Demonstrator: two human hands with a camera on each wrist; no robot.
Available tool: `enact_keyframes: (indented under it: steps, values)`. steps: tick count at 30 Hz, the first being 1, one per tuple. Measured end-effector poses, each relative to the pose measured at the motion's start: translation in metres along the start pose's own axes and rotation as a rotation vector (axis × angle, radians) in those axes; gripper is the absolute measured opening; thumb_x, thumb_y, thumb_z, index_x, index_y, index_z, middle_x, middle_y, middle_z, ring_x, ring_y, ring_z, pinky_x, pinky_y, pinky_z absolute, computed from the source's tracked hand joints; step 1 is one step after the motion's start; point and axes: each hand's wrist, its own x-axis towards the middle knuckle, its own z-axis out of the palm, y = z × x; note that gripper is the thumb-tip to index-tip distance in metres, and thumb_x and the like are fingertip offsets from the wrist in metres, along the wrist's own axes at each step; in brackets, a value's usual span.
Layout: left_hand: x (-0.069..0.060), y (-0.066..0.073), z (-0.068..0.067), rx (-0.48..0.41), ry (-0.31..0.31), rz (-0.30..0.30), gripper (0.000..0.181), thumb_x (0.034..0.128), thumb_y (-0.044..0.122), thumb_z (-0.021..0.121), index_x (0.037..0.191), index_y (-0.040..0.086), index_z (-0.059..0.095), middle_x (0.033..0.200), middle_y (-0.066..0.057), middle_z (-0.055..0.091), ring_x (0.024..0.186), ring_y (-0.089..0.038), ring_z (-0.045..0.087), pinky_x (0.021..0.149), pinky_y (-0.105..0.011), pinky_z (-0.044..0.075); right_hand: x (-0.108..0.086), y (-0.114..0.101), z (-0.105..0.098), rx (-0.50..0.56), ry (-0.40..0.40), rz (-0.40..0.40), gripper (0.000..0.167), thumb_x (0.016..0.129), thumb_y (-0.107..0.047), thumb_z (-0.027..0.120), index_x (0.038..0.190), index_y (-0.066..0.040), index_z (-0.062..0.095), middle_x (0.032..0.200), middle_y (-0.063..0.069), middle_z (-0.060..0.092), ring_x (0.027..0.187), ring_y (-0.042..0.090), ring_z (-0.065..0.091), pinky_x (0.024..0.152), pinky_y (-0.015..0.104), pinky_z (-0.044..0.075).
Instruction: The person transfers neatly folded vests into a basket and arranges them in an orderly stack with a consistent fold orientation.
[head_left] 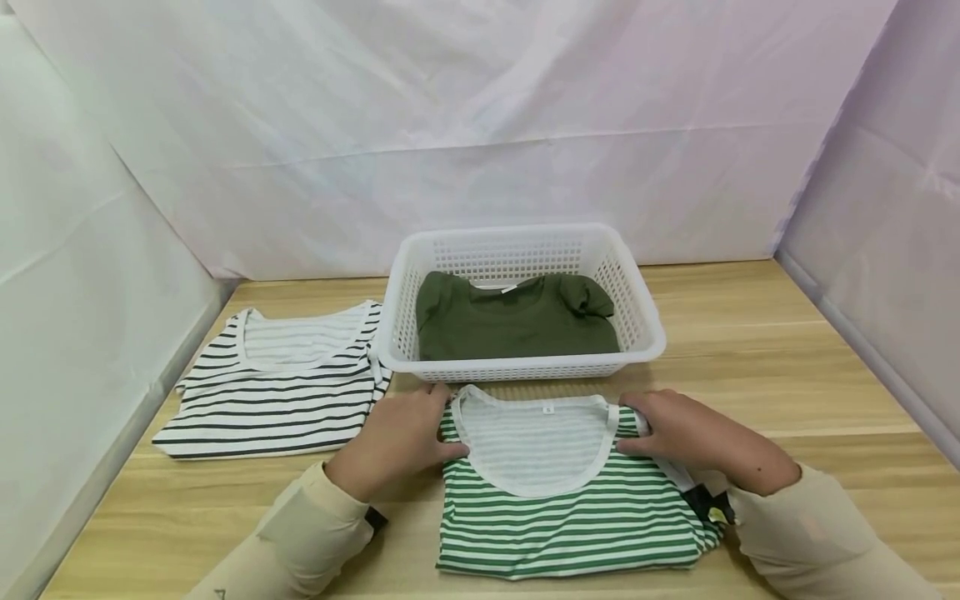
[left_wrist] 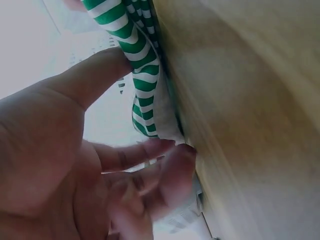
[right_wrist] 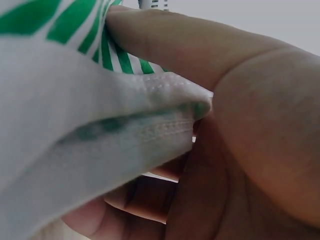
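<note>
A folded green-and-white striped shirt (head_left: 570,533) lies on the table with its white-trimmed neckline facing away from me. At its left shoulder is my left hand (head_left: 401,437). In the left wrist view, the left thumb (left_wrist: 102,70) presses the striped fabric (left_wrist: 145,82) while the fingers curl at its far edge. My right hand (head_left: 678,433) grips the right shoulder. In the right wrist view, the right thumb (right_wrist: 165,37) lies over the stripes, with the other fingers (right_wrist: 145,200) curled beneath the layered white hem (right_wrist: 100,150).
Just beyond the shirt stands a white plastic basket (head_left: 517,367) with a folded dark green shirt (head_left: 517,325) inside. A folded black-and-white striped shirt (head_left: 277,408) lies left of the basket. White sheets (head_left: 480,150) hang at the back and both sides of the wooden table (head_left: 787,350).
</note>
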Motion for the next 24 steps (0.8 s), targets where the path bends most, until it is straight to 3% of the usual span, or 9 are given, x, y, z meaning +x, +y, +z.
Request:
enact_keyframes:
  steps: [4, 8, 14, 19, 24]
  values:
    - [0.0, 0.0004, -0.0017, -0.005, -0.01, -0.038, 0.055, 0.0719, 0.057, 0.083, 0.091, 0.01, 0.061, 0.067, -0.002, 0.06, 0.059, -0.021, 0.061, 0.051, -0.04, 0.05, -0.0003, -0.0004, -0.0006, -0.004, 0.002, 0.003, 0.029, 0.087, -0.04, 0.076, 0.094, -0.017, 0.059, 0.076, -0.009, 0.057, 0.07, 0.005, 0.052, 0.061, 0.023, 0.044]
    - [0.0005, 0.0, -0.0019, -0.014, -0.039, -0.02, 0.049, 0.074, 0.056, 0.082, 0.08, 0.013, 0.06, 0.065, 0.0, 0.058, 0.059, -0.02, 0.059, 0.055, -0.04, 0.051, -0.0003, -0.0002, -0.0004, 0.0, -0.003, 0.004, 0.03, 0.087, -0.039, 0.076, 0.094, -0.017, 0.059, 0.076, -0.008, 0.057, 0.069, 0.005, 0.052, 0.06, 0.023, 0.044]
    - [0.0029, -0.0005, 0.0007, -0.078, -0.079, 0.032, 0.053, 0.0771, 0.054, 0.08, 0.098, 0.008, 0.067, 0.078, -0.001, 0.067, 0.068, -0.018, 0.062, 0.061, -0.037, 0.051, 0.0002, -0.0001, 0.0002, -0.002, 0.0, 0.003, 0.029, 0.087, -0.039, 0.077, 0.095, -0.017, 0.059, 0.077, -0.008, 0.057, 0.07, 0.005, 0.052, 0.061, 0.023, 0.044]
    - [0.0056, -0.0007, 0.003, -0.196, -0.167, 0.049, 0.038, 0.082, 0.045, 0.08, 0.096, 0.013, 0.065, 0.079, 0.004, 0.064, 0.068, -0.011, 0.055, 0.062, -0.031, 0.046, 0.0002, -0.0003, 0.0007, 0.005, -0.004, 0.005, 0.029, 0.087, -0.038, 0.077, 0.094, -0.017, 0.059, 0.078, -0.009, 0.058, 0.07, 0.005, 0.053, 0.061, 0.023, 0.044]
    - [0.0072, 0.0001, 0.0034, -0.254, -0.205, 0.06, 0.031, 0.0854, 0.039, 0.079, 0.098, 0.014, 0.064, 0.087, 0.001, 0.068, 0.076, -0.011, 0.06, 0.069, -0.033, 0.05, 0.0, 0.0002, 0.0014, 0.016, -0.005, 0.003, 0.027, 0.087, -0.037, 0.077, 0.091, -0.017, 0.06, 0.076, -0.009, 0.058, 0.069, 0.004, 0.052, 0.061, 0.023, 0.044]
